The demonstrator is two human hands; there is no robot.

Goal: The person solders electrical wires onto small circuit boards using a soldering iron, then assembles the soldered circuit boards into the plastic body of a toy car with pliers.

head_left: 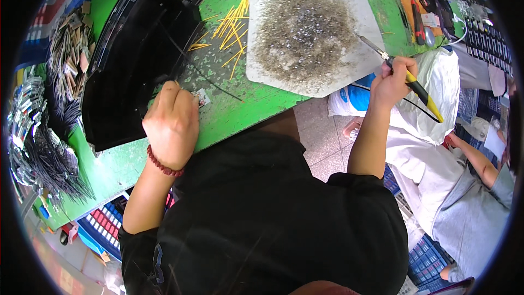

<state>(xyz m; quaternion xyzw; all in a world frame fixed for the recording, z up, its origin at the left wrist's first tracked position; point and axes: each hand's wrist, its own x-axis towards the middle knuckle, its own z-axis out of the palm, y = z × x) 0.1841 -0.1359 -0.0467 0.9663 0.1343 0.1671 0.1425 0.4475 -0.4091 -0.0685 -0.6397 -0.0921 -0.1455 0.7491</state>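
My right hand (pixel 391 83) grips a soldering iron (pixel 417 88) by its yellow and black handle. The iron's thin metal tip points left, at the right rim of a dark, speckled patch of residue (pixel 308 33) on a pale board (pixel 267 68). A cord hangs below that hand. My left hand (pixel 172 123) is closed, knuckles up, by the near right edge of a large black plastic part (pixel 131 76); whatever its fingers hold is hidden. A thin black wire (pixel 204 74) runs across the black part and onto the green table, ending right of that hand.
Thin yellow strips (pixel 232 27) lie between the black part and the board. Bundled small parts with black leads (pixel 41 147) and a pile of flat brown pieces (pixel 71 54) crowd the left. Hand tools (pixel 417 19) sit far right. Another person's arm (pixel 475 158) shows at right.
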